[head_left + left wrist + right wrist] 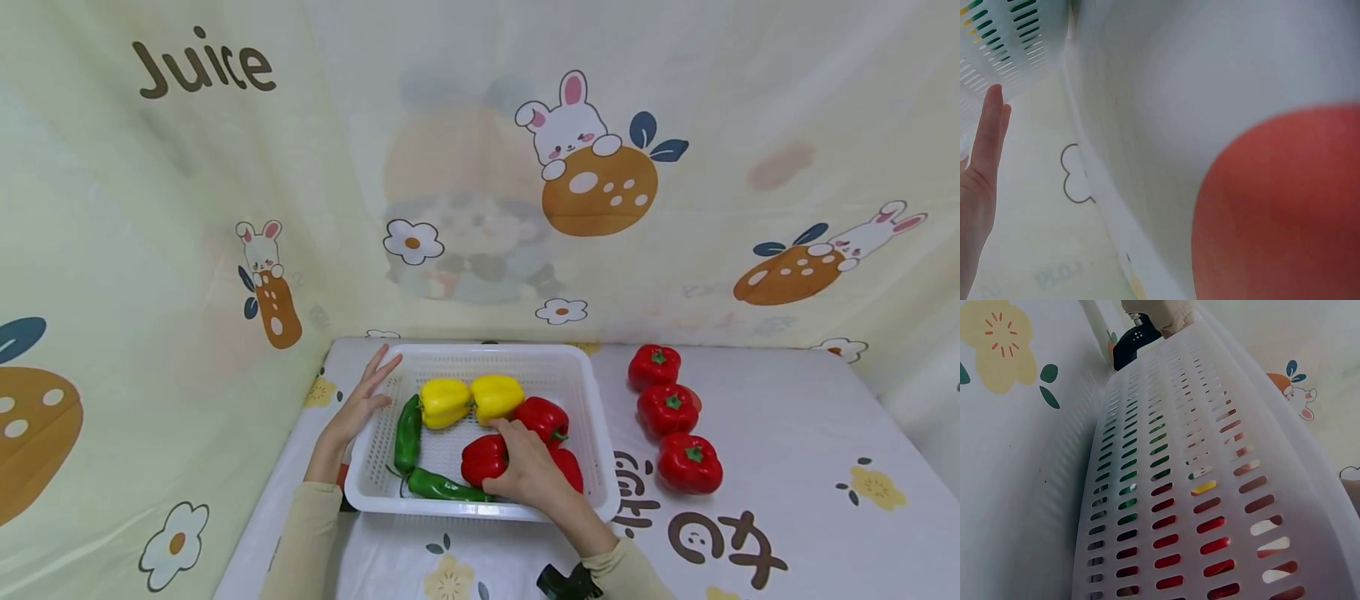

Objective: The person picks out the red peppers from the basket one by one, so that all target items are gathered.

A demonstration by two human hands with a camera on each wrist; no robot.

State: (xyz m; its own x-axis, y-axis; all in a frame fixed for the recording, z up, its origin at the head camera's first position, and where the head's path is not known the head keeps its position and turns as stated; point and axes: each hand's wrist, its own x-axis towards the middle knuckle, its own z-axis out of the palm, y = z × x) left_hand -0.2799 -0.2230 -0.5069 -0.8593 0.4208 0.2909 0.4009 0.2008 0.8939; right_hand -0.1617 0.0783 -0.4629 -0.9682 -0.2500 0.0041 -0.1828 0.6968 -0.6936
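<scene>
A white perforated plastic basket (480, 510) holds two yellow bell peppers (446, 403), two long green peppers (407, 435) and some red bell peppers (542, 417). Inside it, near the front, my right hand (528, 468) grips a red bell pepper (482, 460) from its right side, thumb toward the front. Another red bell pepper (567, 468) shows partly behind that hand. My left hand (360, 406) is at the basket's left rim with straight fingers; in the left wrist view these fingers (988, 134) lie alongside the slotted wall. In the right wrist view the basket wall (1179, 456) hides the right hand.
Three red bell peppers (690, 463) stand in a row on the patterned tablecloth (787, 433), right of the basket. A printed curtain (480, 167) rises behind the table. A black object (567, 582) shows by the right sleeve.
</scene>
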